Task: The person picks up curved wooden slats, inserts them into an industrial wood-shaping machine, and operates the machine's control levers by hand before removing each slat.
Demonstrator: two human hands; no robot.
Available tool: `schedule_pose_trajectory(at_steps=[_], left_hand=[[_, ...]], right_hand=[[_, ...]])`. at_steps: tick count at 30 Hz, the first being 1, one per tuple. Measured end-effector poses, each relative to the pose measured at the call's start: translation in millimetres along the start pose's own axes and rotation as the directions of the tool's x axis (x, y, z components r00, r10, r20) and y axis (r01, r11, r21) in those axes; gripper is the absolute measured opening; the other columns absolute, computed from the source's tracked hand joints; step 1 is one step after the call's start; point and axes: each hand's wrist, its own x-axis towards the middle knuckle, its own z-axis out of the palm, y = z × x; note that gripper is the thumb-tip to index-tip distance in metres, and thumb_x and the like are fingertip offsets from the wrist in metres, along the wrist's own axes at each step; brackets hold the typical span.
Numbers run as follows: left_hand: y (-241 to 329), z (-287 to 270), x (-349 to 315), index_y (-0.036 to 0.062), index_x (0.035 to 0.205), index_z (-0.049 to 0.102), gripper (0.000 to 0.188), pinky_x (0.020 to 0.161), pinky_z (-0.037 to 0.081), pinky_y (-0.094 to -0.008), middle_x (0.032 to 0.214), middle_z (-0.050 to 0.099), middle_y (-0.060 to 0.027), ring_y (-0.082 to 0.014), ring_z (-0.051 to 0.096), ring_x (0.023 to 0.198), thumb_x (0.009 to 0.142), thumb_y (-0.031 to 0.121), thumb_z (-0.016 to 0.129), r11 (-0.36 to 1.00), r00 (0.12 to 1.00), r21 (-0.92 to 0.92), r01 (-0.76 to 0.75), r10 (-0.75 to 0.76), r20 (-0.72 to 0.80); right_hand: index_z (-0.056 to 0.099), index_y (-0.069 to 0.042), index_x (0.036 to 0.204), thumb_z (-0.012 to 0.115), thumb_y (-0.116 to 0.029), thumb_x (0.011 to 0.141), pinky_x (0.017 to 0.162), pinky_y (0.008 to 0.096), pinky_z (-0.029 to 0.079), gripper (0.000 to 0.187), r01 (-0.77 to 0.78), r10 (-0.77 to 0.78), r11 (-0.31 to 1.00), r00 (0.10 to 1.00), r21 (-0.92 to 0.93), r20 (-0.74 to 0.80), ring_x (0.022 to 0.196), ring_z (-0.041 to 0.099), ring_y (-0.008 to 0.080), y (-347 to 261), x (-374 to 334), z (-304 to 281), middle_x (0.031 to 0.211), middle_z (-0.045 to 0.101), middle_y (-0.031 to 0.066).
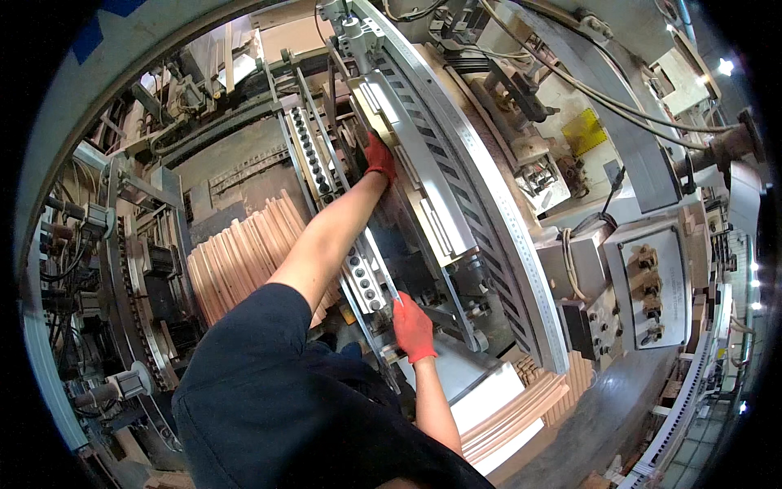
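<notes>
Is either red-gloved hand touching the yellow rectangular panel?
No, the left hand and right hand both lie well left of the panel.

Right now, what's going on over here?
A person in red gloves is working at a machine. The left hand reaches in beside a long shiny plate; the right hand is at a metal rail. Wooden strips lie at left, with another stack at lower right.

Red-gloved left hand point(379, 159); red-gloved right hand point(414, 328). Right of left hand: dark-striped silver rail point(466, 200); farther right, yellow panel point(584, 132). Below-left: pinkish-tan wood strips point(252, 259).
</notes>
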Motion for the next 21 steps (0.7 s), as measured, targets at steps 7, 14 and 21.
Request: schedule_pose_trajectory(at_steps=[7,14,21], left_hand=[[-9,-10,16,-0.0058,0.135,0.053,0.091,0.104,0.042,-0.0475,0.134,0.057,-0.0295,-0.0445,0.053,0.127,0.092,0.073,0.038,0.917,0.959,0.398,0.008,0.105,-0.262],[-7,5,-1,-0.0064,0.137,0.052,0.093,0.107,0.040,-0.0469,0.136,0.055,-0.0315,-0.0459,0.050,0.129,0.092,0.073,0.038,0.858,0.946,0.511,0.050,0.124,-0.301],[-7,11,-13,-0.0067,0.137,0.052,0.092,0.109,0.038,-0.0459,0.138,0.053,-0.0313,-0.0446,0.049,0.131,0.091,0.072,0.040,0.845,0.925,0.528,-0.082,0.262,-0.275]], right_hand=[[0.059,-0.006,0.121,0.046,-0.034,0.102,0.082,0.0493,0.051,0.036,0.036,-0.036,0.999,0.999,-0.009,0.035,0.097,0.064,0.0397,-6,3,8,0.105,0.067,0.0204],[0.058,-0.008,0.118,0.047,-0.035,0.102,0.074,0.0512,0.052,0.033,0.044,-0.045,0.998,0.999,-0.051,-0.024,0.086,0.066,0.0420,2,-1,16,0.094,0.068,0.0204],[0.056,-0.008,0.116,0.047,-0.034,0.102,0.073,0.0518,0.052,0.031,0.050,-0.050,0.996,0.999,-0.073,-0.004,0.084,0.066,0.0417,1,2,10,0.093,0.068,0.0203]])
